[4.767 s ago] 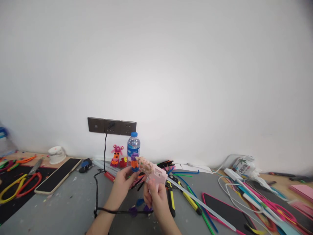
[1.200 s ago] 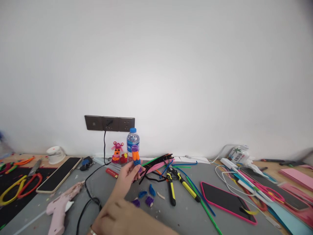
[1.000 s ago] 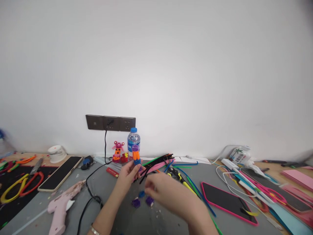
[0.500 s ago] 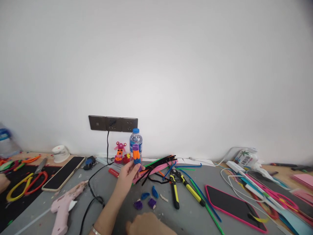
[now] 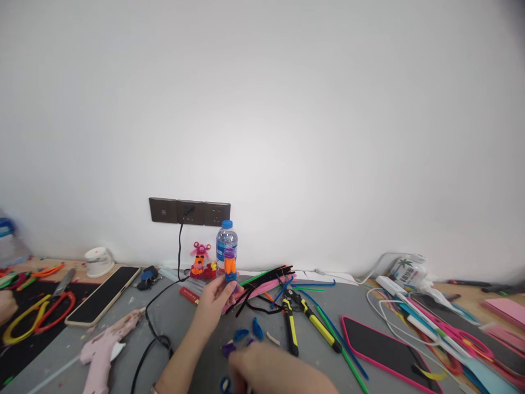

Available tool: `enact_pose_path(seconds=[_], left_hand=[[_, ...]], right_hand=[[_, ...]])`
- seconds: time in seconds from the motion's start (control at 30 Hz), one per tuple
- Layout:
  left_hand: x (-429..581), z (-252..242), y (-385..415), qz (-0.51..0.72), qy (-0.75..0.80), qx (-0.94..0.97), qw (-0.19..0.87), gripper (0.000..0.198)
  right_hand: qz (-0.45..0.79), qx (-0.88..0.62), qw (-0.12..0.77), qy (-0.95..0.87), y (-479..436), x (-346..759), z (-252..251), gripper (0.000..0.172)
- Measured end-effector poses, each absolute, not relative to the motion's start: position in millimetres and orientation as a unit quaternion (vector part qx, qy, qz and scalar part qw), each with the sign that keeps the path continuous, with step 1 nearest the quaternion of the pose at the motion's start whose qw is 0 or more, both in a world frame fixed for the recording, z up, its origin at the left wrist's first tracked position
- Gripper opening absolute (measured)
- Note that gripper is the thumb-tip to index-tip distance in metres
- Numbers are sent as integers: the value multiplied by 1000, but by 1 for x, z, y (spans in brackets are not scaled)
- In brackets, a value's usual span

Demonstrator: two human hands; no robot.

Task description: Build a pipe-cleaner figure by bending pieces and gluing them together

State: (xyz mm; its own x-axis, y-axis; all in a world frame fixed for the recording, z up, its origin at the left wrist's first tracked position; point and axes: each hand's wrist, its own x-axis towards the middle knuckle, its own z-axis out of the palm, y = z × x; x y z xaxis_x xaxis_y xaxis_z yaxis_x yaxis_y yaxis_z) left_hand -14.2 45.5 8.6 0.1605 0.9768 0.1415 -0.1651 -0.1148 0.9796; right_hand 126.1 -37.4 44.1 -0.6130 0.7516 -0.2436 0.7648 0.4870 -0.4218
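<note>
**Left hand (image 5: 214, 301) is holding a small figure (image 5: 230, 266) upright before the water bottle (image 5: 227, 238)**

Farthest left of the bottle, part of another person's hand (image 5: 7, 304) is showing beside a pair of scissors (image 5: 43, 322). Left of the bottle and on its near side, a pink glue gun (image 5: 101, 350) is lying with its nozzle pointing back toward it. Just left of the bottle, a pink-eared toy (image 5: 198, 264) is standing.

In front of the bottle, the left thumb and fingers are pinching the lower part of the purple, orange and blue figure. This low grip seems sound, as it is leaving the upper parts uncovered; light, steady pressure would probably keep them from being crushed.

On the near side of the bottle and slightly to its right, the right hand (image 5: 268, 365) is pointing downward with fingers bent. It is blurring, so I cannot tell whether they are gripping anything; a blue item (image 5: 225, 384) is showing near the fingertips. Blue pieces (image 5: 257, 329) and a purple piece (image 5: 228, 349) are lying between this hand and the bottle. Fingertips alone should serve best here, since a low palm could scatter them.

Right of the bottle, yellow-handled pliers (image 5: 290, 324) are lying with handles spread.
</note>
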Motion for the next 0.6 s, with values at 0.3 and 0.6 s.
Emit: enact_pose_path(seconds=[0.3,0.6], left_hand=[[-11,-1,46,492,384,561,544,53],[-7,0,40,471,404,576,533,50]], right_hand=[[-342,487,-267,758,-11,190,136,6],[-481,429,-389,659,37,217,104,34]])
